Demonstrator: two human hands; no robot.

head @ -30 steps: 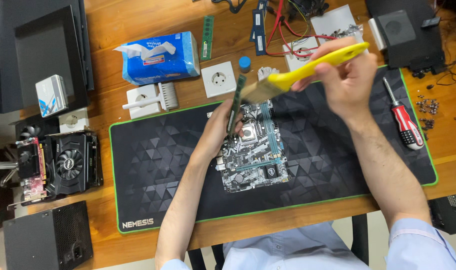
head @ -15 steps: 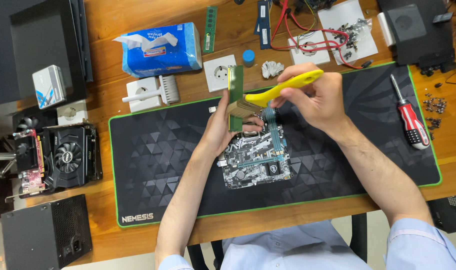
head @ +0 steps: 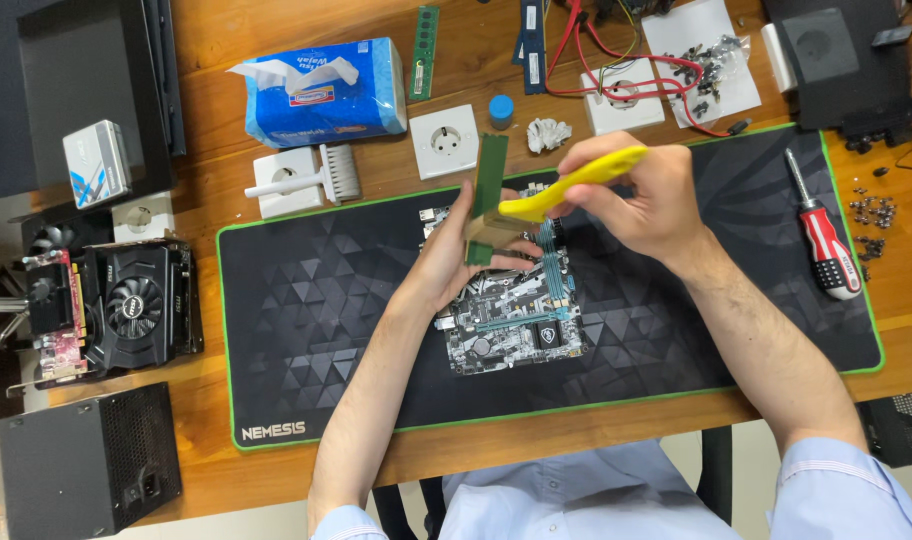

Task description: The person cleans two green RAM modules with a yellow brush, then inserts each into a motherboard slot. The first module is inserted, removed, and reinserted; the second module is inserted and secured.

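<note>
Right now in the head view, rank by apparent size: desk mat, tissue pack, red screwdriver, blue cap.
1. desk mat
2. tissue pack
3. red screwdriver
4. blue cap
All lie on the wooden desk, so nearness hardly skews this.

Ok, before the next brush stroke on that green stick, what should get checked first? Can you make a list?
1. Left hand has a grip on the green memory stick: ok, held upright above the board.
2. Right hand has a grip on the yellow-handled brush: ok.
3. Bristles touching the stick: ok, they meet its lower part.
4. Motherboard lies flat on the black mat: ok.
5. Red-handled screwdriver out of the way: ok, at the mat's right edge.
6. Stick free of dust: cannot tell, too small to see.
</note>
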